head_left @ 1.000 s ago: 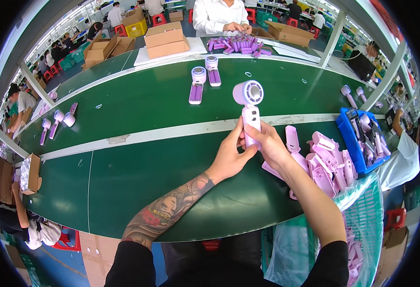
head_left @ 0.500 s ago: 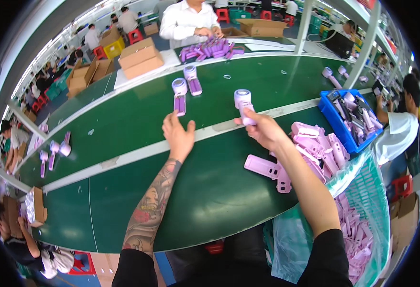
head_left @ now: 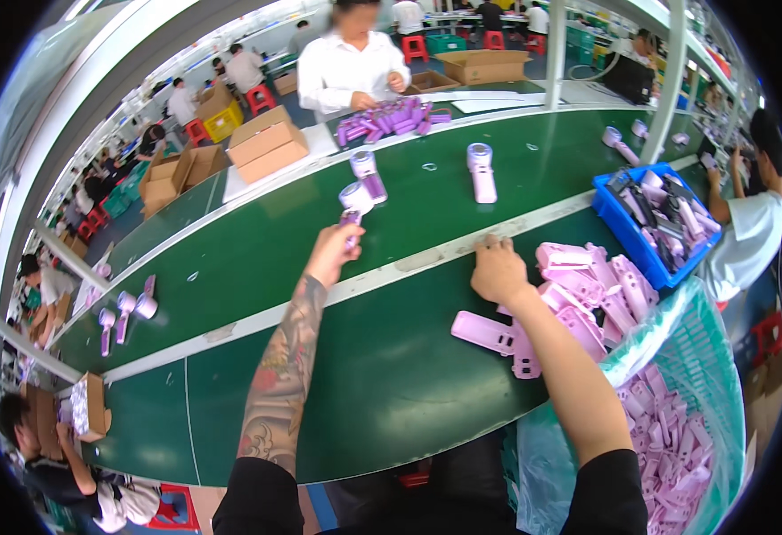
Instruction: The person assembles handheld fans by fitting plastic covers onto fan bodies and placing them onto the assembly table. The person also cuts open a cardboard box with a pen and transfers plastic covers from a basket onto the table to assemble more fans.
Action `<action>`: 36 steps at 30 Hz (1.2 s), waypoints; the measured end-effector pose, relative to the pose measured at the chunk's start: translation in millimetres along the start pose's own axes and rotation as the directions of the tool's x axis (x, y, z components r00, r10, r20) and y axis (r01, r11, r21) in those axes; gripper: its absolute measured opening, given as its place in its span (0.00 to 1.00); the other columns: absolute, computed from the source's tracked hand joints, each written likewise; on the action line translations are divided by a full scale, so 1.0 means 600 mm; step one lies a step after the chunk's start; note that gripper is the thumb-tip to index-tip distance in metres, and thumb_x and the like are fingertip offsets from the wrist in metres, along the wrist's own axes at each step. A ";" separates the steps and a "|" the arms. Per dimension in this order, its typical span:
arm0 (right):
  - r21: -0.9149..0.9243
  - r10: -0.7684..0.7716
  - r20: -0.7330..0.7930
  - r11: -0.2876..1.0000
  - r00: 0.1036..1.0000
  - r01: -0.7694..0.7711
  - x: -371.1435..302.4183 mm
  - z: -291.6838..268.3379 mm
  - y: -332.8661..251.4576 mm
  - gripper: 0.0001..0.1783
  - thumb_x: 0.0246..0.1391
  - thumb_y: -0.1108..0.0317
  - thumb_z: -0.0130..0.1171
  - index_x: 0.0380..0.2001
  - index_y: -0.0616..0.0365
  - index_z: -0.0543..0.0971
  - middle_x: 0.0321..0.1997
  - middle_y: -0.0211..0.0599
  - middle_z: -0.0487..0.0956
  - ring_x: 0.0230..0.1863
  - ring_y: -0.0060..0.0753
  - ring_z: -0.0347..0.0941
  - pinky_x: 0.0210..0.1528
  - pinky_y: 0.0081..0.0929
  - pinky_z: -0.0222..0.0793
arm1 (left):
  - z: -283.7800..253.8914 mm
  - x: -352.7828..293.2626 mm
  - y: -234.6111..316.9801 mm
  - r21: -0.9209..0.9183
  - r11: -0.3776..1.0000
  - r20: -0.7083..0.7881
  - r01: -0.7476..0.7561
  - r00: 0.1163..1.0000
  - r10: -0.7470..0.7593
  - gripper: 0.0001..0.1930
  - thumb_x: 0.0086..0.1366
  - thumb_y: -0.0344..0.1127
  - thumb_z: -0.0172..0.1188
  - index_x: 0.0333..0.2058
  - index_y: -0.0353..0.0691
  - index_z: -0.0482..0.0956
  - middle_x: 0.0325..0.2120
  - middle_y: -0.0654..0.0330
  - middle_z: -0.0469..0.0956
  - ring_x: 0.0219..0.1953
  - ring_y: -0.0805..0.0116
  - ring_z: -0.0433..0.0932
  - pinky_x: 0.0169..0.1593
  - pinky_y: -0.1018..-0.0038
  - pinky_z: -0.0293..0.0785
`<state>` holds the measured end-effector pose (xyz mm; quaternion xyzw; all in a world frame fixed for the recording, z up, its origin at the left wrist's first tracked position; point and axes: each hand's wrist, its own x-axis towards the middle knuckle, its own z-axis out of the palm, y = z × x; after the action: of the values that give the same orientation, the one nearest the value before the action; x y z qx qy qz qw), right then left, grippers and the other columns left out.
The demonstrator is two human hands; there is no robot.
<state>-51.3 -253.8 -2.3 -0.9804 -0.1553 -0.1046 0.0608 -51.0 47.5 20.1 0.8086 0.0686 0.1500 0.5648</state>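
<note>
The left hand [head_left: 333, 251] has its fingers closed round the lower handle of a small lilac handheld fan [head_left: 353, 207], just above the middle of the frame. The fan's round white head stands up past the fingertips, tilted toward the far side of the green conveyor belt [head_left: 257, 259]. The grip looks like a pinch at the very end of the handle, so I'd say the thing to watch is the top-heavy head: a firmer hold nearer the middle of the handle would keep it from swinging. Another fan [head_left: 367, 175] lies just beyond it on the belt, close enough to be knocked if the held one dips.

From those fingers the left wrist runs straight back into a tattooed forearm that stretches nearly full length up from the lower edge, elbow barely bent.

The right hand [head_left: 498, 267] grasps nothing. Its fingers are curled loosely, tips resting on the pale strip of the belt, right of centre. Just beside it, toward the right edge, lies a heap of pink plastic shells [head_left: 600, 290], with one flat pink shell [head_left: 487, 332] under the forearm. That arm is bent more, coming in from the lower right. A third fan [head_left: 481, 171] lies flat further up the belt, well apart from both hands.
</note>
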 end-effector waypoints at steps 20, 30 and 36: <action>0.868 -0.037 -0.072 0.489 0.997 0.081 -0.032 -0.106 -0.137 0.19 0.51 0.70 0.69 0.43 0.60 0.72 0.36 0.38 0.77 0.36 0.32 0.76 0.42 0.29 0.75 | -0.017 -0.156 -0.007 -0.761 0.626 0.138 0.170 0.985 -0.100 0.15 0.74 0.41 0.52 0.50 0.35 0.68 0.34 0.56 0.77 0.31 0.69 0.80 0.36 0.75 0.78; 0.487 -0.397 -0.090 0.782 0.913 0.388 -0.062 -0.064 -0.142 0.21 0.52 0.74 0.62 0.50 0.55 0.72 0.39 0.41 0.80 0.36 0.43 0.78 0.41 0.36 0.74 | -0.008 -0.160 -0.015 -0.768 0.621 0.137 0.156 0.987 -0.079 0.18 0.77 0.45 0.48 0.54 0.35 0.69 0.40 0.54 0.79 0.36 0.67 0.81 0.41 0.74 0.77; 0.547 -0.229 -0.053 0.808 0.972 0.220 -0.057 -0.104 -0.165 0.26 0.53 0.71 0.59 0.57 0.54 0.70 0.45 0.45 0.82 0.39 0.53 0.79 0.43 0.42 0.74 | 0.007 -0.166 -0.013 -0.921 0.299 0.221 0.249 0.967 -0.125 0.22 0.77 0.46 0.47 0.60 0.37 0.67 0.48 0.53 0.78 0.47 0.66 0.79 0.51 0.72 0.74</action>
<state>-126.0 -180.0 59.1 -0.8972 -0.2939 -0.0543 0.3252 -143.1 18.6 -5.2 0.3225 0.0320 0.0517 0.9446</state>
